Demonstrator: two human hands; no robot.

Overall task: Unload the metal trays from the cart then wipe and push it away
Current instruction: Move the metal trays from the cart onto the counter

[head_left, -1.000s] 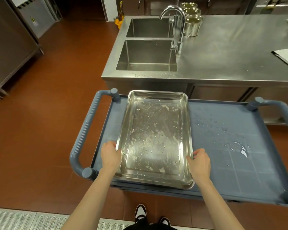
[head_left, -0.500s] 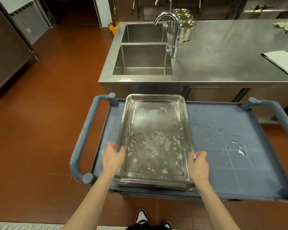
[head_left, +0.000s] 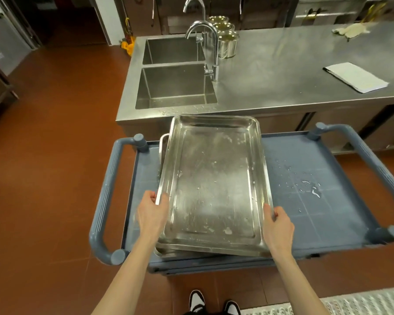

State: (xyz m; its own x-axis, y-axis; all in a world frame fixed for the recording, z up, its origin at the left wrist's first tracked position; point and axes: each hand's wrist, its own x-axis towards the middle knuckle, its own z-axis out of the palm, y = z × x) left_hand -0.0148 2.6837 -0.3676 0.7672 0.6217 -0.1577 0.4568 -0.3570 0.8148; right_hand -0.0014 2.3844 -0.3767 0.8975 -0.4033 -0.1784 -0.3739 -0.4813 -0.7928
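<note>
A wet, smeared metal tray (head_left: 214, 187) is raised off the blue-grey cart (head_left: 309, 214), its far end tipped up toward the counter. My left hand (head_left: 151, 212) grips its left rim and my right hand (head_left: 278, 226) grips its right rim, both near the tray's front corners. A second metal tray (head_left: 163, 146) lies beneath it on the cart; only its left edge and front corner show. Water drops sit on the right half of the cart top.
A steel counter (head_left: 282, 71) with a double sink (head_left: 175, 85) and tap stands just behind the cart. On it are metal pots (head_left: 226, 44), a folded white cloth (head_left: 355, 77) and a crumpled rag (head_left: 350, 29). Red floor lies to the left.
The top tray has lifted off the stack and tilted forward toward the counter, uncovering the edge of the tray under it. Both hands have kept their hold on its rims.
</note>
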